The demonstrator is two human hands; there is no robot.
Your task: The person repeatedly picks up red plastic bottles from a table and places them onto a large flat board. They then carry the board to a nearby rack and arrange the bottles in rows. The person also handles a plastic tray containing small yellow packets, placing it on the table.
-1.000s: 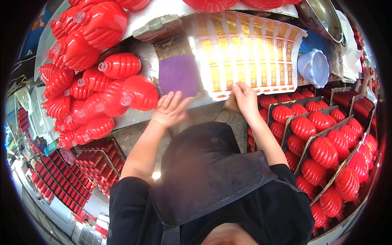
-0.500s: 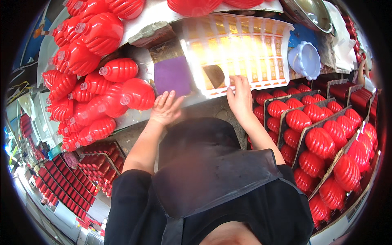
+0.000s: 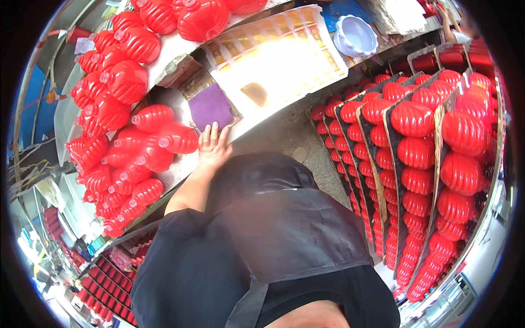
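Observation:
My left hand (image 3: 214,146) lies with fingers stretched out at the table's near edge, its fingertips touching or just beside the lower edge of a flat purple square (image 3: 210,107). Neither my right hand nor its forearm is visible. A large sheet of orange and gold labels (image 3: 306,34) lies to the right of the square, its middle washed out by glare. On the sheet sits a small dark brown flat piece (image 3: 255,93). Left of my hand are piled red ribbed plastic bottle-like shells (image 3: 178,138) with short clear necks.
A pale blue scalloped basin (image 3: 355,36) stands beyond the sheet's right end. A rough block (image 3: 178,71) sits behind the purple square. At right, a rack (image 3: 385,128) with dark dividers holds stacked red ribbed shells. Another person's arm (image 3: 445,23) shows at far upper right.
My right hand has left the sheet and gone out of view. The view has turned, showing more of the right-hand rack. My left hand stays near the purple square.

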